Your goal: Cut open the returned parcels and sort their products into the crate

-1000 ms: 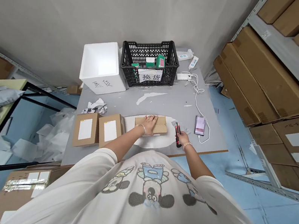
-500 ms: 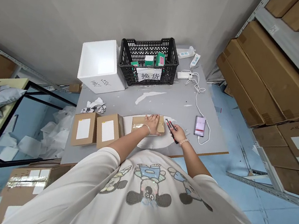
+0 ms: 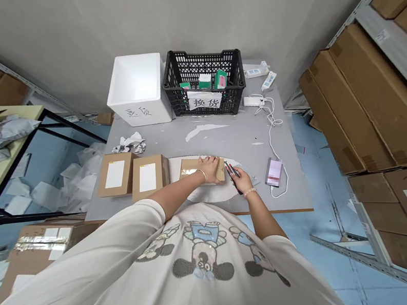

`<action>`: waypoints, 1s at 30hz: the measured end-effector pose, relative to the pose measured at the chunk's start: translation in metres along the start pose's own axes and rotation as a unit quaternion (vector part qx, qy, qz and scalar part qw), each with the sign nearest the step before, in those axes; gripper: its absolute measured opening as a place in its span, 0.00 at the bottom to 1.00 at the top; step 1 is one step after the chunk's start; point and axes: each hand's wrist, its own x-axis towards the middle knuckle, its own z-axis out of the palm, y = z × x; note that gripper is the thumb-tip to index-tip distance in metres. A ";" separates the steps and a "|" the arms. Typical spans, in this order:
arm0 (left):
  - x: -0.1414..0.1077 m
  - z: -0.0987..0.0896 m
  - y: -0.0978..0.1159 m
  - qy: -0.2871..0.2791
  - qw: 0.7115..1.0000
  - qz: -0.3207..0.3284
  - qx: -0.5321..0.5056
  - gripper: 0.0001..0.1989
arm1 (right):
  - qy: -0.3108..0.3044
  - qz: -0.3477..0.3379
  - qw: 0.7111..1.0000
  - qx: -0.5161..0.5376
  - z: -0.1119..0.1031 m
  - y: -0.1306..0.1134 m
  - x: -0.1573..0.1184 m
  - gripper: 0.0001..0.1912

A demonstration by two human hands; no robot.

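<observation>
A small cardboard box with shiny clear tape lies on white sheeting at the table's near side. My left hand lies across the box, its fingers at the far edge and its thumb near the close right corner, holding it down. In my right hand is a utility knife with a dark and red handle. Its tip points at the right end of the box. Whether the blade touches the cardboard, I cannot tell.
Two labelled cardboard boxes stand left. Behind are a white foam box and a black crate holding small green boxes. A phone on a white cable lies right. Crumpled wrapping sits left; cartons fill the right shelf.
The right end of the box appears slightly raised or tilted under my left hand. The knife tip is now closer to that end. The whole view has shifted slightly.
</observation>
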 end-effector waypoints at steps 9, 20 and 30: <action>-0.002 -0.001 0.001 -0.002 1.000 0.003 -0.002 0.59 | -0.053 -0.039 0.997 -0.045 -0.010 0.000 -0.003 0.22; -0.002 0.000 0.001 0.003 1.000 0.003 -0.003 0.59 | -0.088 -0.036 0.993 -0.066 -0.025 -0.002 -0.030 0.21; 0.000 0.002 -0.001 -0.010 1.000 0.010 -0.005 0.62 | -0.074 -0.081 0.989 -0.100 -0.024 0.007 -0.049 0.20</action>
